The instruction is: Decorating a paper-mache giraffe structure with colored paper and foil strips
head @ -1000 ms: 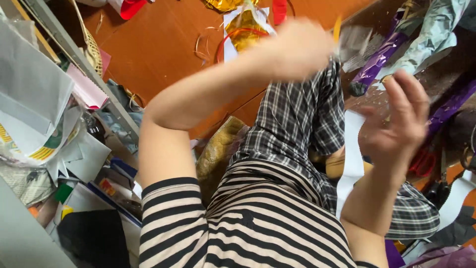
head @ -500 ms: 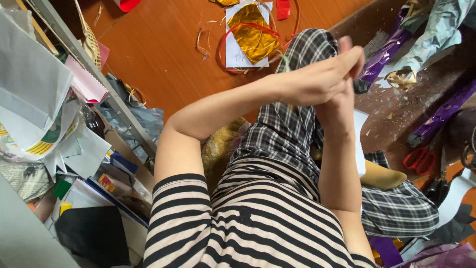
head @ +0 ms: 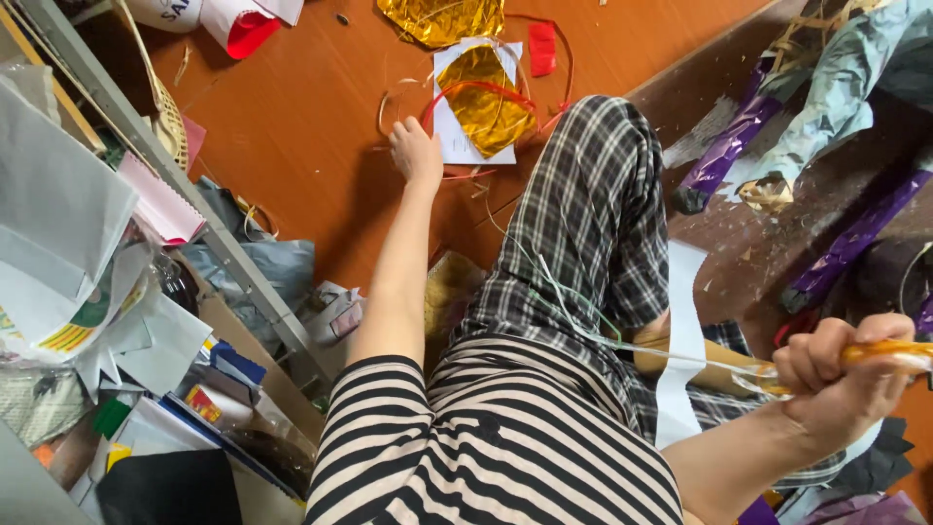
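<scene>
A: Two hands apart. Left hand (head: 416,154), fingers loosely spread, reaching down to floor (head: 292,126) beside gold foil sheet (head: 484,102) on white paper (head: 449,131), touching thin strands there.

B: And right hand (head: 841,374)?

A: Closed around orange handle (head: 889,355), held near lap; pale strands (head: 573,311) running across plaid trousers (head: 583,233), apparently drawn taut between hands.

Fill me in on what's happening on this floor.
A person in a striped top and plaid trousers sits on the orange floor amid craft scraps. The left hand reaches forward and rests by a white sheet bearing gold foil ringed with red strip. The right hand is closed around an orange-handled tool, raised at the side, with thin strands trailing from it.
</scene>
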